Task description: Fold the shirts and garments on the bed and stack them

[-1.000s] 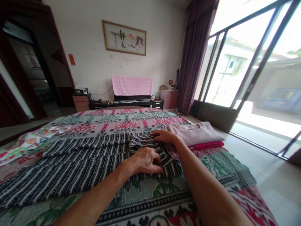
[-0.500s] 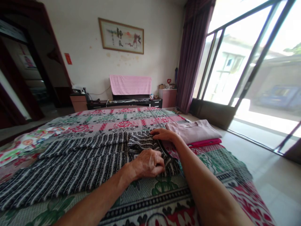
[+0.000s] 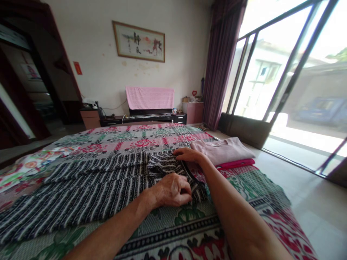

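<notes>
A black-and-white striped knit top (image 3: 108, 187) lies spread across the bed, with one part folded over near its dark-edged neckline. My left hand (image 3: 174, 189) is closed on the near side of this top, by the neckline; its fingertips are curled out of sight. Farther away, my right hand (image 3: 187, 154) rests on the far side of the folded part. Its fingers are stretched out and touch the cloth. Just right of that hand sits a folded pale pink garment (image 3: 223, 151) on top of a bright pink folded one (image 3: 238, 162).
A patterned bedspread (image 3: 143, 135) in red, green and grey covers the bed. At the left lies a crumpled white printed cloth (image 3: 35, 164). Beyond the bed stands a low cabinet (image 3: 180, 118) with a pink cloth (image 3: 150, 96) above it. Glass doors (image 3: 271, 79) are on the right.
My left hand has shifted very slightly to the right and nearer to me. The right hand and the striped top look nearly the same.
</notes>
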A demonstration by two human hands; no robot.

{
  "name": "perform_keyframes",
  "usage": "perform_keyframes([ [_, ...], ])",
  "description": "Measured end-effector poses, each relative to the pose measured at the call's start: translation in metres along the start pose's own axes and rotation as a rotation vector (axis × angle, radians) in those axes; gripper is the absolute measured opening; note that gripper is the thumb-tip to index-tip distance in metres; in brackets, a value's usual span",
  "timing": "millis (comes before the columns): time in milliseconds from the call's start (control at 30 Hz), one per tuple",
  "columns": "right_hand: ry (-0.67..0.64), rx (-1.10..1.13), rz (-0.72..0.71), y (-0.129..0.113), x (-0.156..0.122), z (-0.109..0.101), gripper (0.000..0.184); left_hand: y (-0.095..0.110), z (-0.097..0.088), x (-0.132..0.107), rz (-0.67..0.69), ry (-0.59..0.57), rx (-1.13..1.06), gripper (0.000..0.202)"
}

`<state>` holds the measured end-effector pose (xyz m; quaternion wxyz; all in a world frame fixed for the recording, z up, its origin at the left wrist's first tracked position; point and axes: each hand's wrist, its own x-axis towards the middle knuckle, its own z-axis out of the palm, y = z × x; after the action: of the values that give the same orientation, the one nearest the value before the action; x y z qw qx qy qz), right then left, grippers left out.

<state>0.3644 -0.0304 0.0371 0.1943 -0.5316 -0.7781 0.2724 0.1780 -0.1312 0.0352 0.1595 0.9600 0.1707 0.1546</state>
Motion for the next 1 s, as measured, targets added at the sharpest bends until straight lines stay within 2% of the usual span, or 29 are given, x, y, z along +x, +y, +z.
perform_keyframes([
  [167, 0.001, 0.010, -0.008, 0.001, 0.001, 0.001, 0.043, -0.001, 0.003, 0.000, 0.042, 0.085, 0.046, 0.033],
  [333, 0.009, 0.003, -0.005, 0.000, 0.000, 0.001, 0.044, -0.003, 0.011, -0.001, 0.097, -0.020, 0.076, 0.028],
  [467, 0.001, 0.017, -0.027, 0.001, 0.000, 0.001, 0.044, 0.002, 0.010, -0.002, 0.131, -0.025, 0.044, 0.027],
  [567, 0.010, 0.009, -0.037, 0.003, 0.001, 0.002, 0.042, 0.001, -0.001, 0.000, 0.103, 0.026, -0.072, 0.026],
  [600, 0.011, -0.001, -0.044, 0.003, 0.002, 0.002, 0.042, -0.002, -0.007, 0.000, 0.045, 0.069, -0.079, 0.023],
  [667, 0.011, -0.016, -0.059, 0.003, 0.002, 0.002, 0.041, -0.015, -0.020, -0.003, -0.155, 0.190, -0.011, 0.020],
  [767, -0.012, -0.059, -0.069, -0.001, 0.003, 0.001, 0.037, -0.050, -0.042, -0.016, -0.523, 0.382, 0.188, 0.026],
  [800, -0.006, -0.092, -0.066, -0.004, 0.003, 0.001, 0.036, -0.064, -0.048, -0.024, -0.628, 0.414, 0.253, 0.027],
  [900, 0.092, -0.241, -0.048, -0.016, 0.006, 0.002, 0.033, -0.097, -0.061, -0.046, -0.829, 0.428, 0.396, 0.025],
  [1000, 0.190, -0.348, -0.064, -0.031, 0.009, 0.006, 0.034, -0.111, -0.062, -0.062, -0.877, 0.330, 0.467, 0.030],
])
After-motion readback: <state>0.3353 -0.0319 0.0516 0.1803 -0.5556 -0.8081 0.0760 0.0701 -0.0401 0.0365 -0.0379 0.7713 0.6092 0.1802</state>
